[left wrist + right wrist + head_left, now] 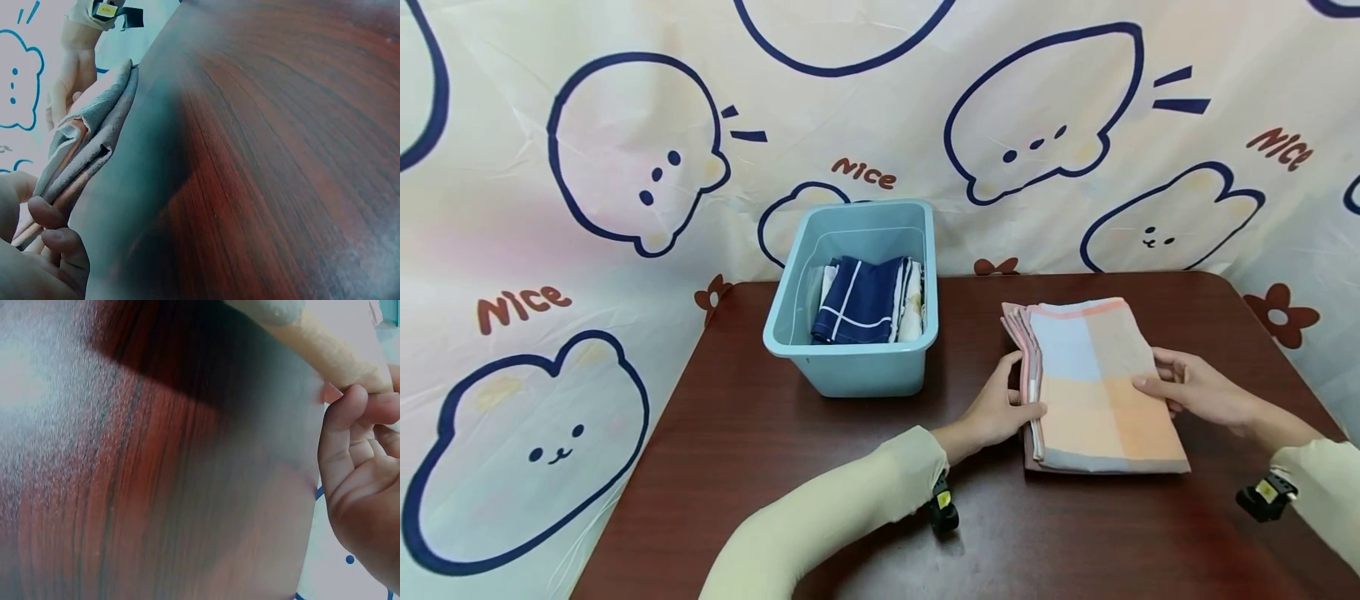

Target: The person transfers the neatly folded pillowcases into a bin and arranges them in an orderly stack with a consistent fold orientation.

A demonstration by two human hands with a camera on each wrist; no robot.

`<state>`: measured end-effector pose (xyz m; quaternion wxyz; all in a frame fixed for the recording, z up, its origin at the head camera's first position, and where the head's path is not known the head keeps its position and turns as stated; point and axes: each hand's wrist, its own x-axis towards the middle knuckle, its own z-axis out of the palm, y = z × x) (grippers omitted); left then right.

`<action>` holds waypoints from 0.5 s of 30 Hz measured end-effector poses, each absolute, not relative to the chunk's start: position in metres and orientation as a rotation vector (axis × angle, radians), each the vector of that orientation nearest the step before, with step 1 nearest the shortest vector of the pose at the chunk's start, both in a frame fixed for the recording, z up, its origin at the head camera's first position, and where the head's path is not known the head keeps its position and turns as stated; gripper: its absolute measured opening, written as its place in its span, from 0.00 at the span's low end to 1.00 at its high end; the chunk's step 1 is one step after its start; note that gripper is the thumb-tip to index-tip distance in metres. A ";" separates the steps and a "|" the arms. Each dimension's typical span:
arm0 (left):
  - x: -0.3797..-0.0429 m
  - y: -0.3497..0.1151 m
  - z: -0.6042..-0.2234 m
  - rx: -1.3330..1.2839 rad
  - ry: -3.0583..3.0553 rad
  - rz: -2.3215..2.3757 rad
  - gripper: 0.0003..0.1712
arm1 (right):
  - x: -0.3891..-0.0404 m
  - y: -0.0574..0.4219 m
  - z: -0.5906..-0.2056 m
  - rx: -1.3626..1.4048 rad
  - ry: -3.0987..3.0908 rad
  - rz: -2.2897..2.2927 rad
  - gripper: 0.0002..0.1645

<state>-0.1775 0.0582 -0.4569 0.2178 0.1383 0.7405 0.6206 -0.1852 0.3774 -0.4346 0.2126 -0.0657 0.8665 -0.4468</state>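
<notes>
A folded checked cloth (pixel 1097 400) in peach, beige and pale blue lies on the right half of the table, its stacked layers bunched along the left edge. My left hand (pixel 1000 404) grips that layered edge, thumb on top. On the opposite side, my right hand (pixel 1198 392) pinches the right edge between thumb and fingers. The left wrist view shows the cloth's folded layers (pixel 94 134) end-on above my left fingers (pixel 47 212). In the right wrist view, my right hand (pixel 365 469) holds the rounded fold of the cloth (pixel 337 356), which appears raised off the table there.
Left of the cloth stands a light blue plastic bin (pixel 857 367), holding a folded navy cloth (pixel 861 296) with white lines and other pale fabric. The dark brown table (pixel 730 467) meets a cartoon-printed curtain (pixel 880 117) behind and at the sides.
</notes>
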 end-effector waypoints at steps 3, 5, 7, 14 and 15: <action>-0.177 0.055 -0.453 0.383 2.030 1.726 0.46 | -0.184 0.374 -0.433 -0.196 2.409 -1.242 0.39; -0.177 0.052 -0.449 0.385 2.030 1.722 0.46 | -0.184 0.371 -0.432 -0.201 2.414 -1.241 0.40; -0.177 0.050 -0.445 0.389 2.032 1.714 0.47 | -0.184 0.369 -0.432 -0.208 2.415 -1.245 0.40; -0.177 0.043 -0.429 0.403 2.052 1.667 0.48 | -0.181 0.361 -0.426 -0.227 2.426 -1.271 0.39; -0.177 0.042 -0.426 0.397 2.053 1.661 0.48 | -0.181 0.360 -0.425 -0.230 2.429 -1.276 0.39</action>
